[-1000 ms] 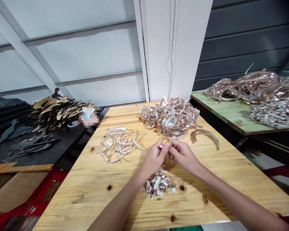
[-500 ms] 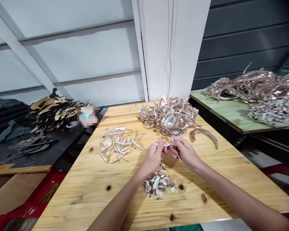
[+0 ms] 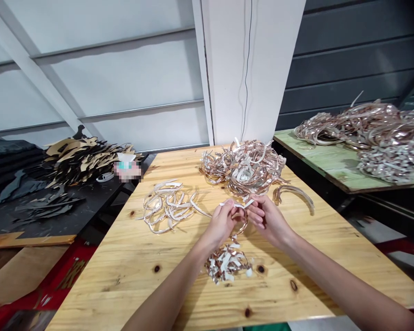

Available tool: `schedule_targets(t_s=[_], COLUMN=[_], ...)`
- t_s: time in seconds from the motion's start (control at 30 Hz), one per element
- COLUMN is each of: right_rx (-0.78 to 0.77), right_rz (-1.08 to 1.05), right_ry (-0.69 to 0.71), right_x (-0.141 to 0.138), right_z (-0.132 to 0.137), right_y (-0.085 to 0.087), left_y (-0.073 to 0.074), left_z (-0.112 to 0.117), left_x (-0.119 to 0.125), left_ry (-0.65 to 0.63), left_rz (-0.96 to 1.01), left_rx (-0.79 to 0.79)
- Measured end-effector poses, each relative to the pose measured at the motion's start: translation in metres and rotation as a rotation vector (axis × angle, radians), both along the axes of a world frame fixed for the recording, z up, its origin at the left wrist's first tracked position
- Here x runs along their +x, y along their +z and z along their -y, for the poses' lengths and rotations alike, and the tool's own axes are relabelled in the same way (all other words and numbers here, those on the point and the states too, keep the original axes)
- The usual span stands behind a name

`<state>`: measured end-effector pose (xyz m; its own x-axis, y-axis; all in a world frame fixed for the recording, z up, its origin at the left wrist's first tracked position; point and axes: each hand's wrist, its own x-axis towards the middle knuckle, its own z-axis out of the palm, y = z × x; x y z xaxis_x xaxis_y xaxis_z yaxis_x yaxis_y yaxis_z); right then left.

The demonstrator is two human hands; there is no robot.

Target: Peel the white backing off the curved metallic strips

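Head view: the left hand (image 3: 222,223) and right hand (image 3: 271,220) each have their grip clamped on a white-and-copper strip (image 3: 239,206), held just above the pine table (image 3: 100,294) (hands almost touching). Chopped scraps (image 3: 226,264) lie at 6 o'clock, tangled copper strips (image 3: 243,168) at 12 o'clock, whitish curls (image 3: 167,207) at 9 o'clock.

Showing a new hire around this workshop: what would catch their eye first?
The left hand and right hand hold a thin curled strip mid-table. Just beyond them sits a tangled heap of copper-coloured strips on the pine table, and a larger heap covers the green board at right.
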<state>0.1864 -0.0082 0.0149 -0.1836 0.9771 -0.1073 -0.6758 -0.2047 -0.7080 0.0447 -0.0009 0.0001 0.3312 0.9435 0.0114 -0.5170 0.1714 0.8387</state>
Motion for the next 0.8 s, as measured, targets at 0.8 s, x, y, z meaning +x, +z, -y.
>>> schedule_targets(t_s=[0.8], right_rx=[0.171], right_rz=[-0.049], right_ry=[0.042], right_x=[0.0], right_z=[0.005], right_y=[0.006], left_y=[-0.007], left_z=[0.003], left_x=[-0.007], left_ry=[-0.15], left_rz=[-0.433], left_rx=[0.256])
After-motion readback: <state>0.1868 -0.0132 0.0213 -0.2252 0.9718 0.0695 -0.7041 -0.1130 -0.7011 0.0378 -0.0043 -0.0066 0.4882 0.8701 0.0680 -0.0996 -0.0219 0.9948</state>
